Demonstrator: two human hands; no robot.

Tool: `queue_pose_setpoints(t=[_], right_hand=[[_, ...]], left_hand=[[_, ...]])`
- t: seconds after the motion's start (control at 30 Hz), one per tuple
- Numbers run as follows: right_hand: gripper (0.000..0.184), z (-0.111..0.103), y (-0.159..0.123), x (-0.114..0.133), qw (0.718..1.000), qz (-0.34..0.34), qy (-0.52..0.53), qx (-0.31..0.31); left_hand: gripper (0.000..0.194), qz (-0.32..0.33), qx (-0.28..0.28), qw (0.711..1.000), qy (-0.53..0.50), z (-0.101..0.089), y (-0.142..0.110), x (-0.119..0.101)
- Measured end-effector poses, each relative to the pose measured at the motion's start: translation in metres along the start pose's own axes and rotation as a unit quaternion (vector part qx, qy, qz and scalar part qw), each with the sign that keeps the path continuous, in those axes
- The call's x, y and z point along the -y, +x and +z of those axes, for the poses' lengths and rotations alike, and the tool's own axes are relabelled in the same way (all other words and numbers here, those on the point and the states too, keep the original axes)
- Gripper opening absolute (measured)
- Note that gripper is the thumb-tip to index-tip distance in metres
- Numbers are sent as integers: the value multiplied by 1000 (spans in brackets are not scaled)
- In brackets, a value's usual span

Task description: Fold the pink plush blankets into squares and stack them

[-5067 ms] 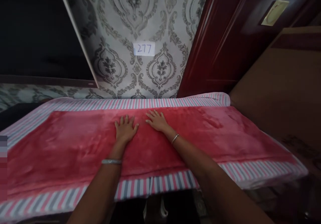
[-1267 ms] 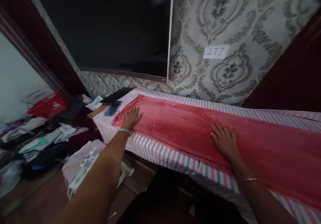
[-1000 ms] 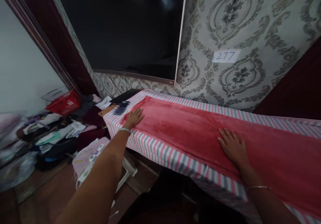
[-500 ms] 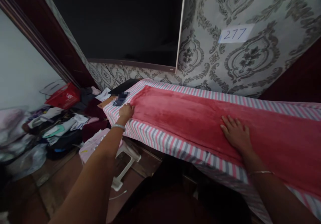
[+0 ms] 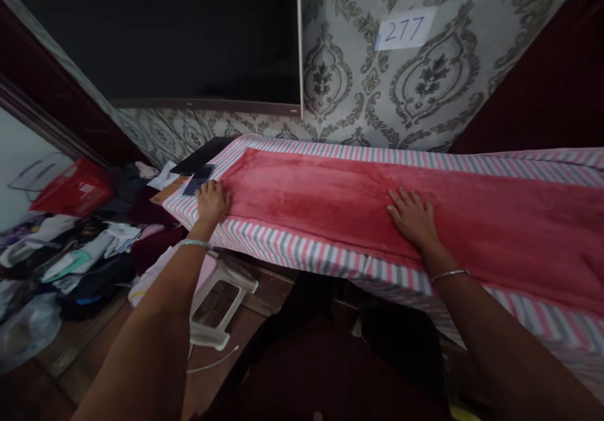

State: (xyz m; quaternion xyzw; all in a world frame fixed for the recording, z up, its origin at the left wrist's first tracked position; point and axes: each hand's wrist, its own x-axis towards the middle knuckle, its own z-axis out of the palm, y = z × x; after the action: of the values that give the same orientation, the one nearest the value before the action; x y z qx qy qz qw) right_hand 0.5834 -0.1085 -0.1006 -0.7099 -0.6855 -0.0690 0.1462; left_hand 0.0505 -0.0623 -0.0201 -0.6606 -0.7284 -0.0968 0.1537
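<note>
Far L, at 9 o'clock, a red bag (image 5: 78,188), & just under, toward 8, a messy heap of clothes (image 5: 94,251), prob. there to be out of the way. Up btwn 10 & 11, a big dark TV (image 5: 189,37), against the wall (image 5: 349,103), maybe to be safe from bumps. Nearer in at 9, a dark flat gadget (image 5: 201,179) by the corner of the striped sheet (image 5: 302,251), too blurry to name, prob. at the very end to leave room. Just R of that, L hand (image 5: 213,204), palm down w/ fingers a bit bent at the end of the red cloth (image 5: 325,197), maybe to pin that end; can't tell if pinching the edge. Below, btwn 7 & 8, a white stool (image 5: 207,335) w/ pink stuff (image 5: 208,269) on top, prob. handy as a shelf. In the middle, from 9 across to 3, the long fuzzy red cloth itself, flat on the striped sheet, prob. for a clean spot. At 1 o'clock, a paper tag (image 5: 406,29) w/ "277", up high, maybe for easy reading. At 3, R hand (image 5: 415,216), flat on the red cloth, fingers spread & gripping nothing, prob. for a wide, soft press w/ no sliding.
</note>
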Motion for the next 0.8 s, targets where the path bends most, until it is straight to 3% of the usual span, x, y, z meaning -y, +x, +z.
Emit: queue_pose_setpoints(t=[0.07, 0.13, 0.23, 0.37, 0.53, 0.8], right_hand=[[59, -1, 4, 0, 1000, 6, 16, 4], [57, -2, 8, -3, 999, 15, 39, 15], [54, -7, 4, -10, 994, 9, 105, 23], [54, -22, -38, -20, 979, -61, 195, 11], [52, -37, -100, -22, 969, -130, 208, 33], [41, -35, -105, -11, 981, -113, 154, -33]], left_hand=[[47, 115, 0, 993, -39, -1, -13, -20], [46, 234, 36, 968, -89, 0, -29, -43], [46, 343, 72, 926, -140, 3, -49, -68], [37, 361, 68, 916, -160, 5, -54, -76], [37, 364, 60, 914, -169, 7, -44, -77], [33, 342, 39, 935, -82, 9, -50, -82]])
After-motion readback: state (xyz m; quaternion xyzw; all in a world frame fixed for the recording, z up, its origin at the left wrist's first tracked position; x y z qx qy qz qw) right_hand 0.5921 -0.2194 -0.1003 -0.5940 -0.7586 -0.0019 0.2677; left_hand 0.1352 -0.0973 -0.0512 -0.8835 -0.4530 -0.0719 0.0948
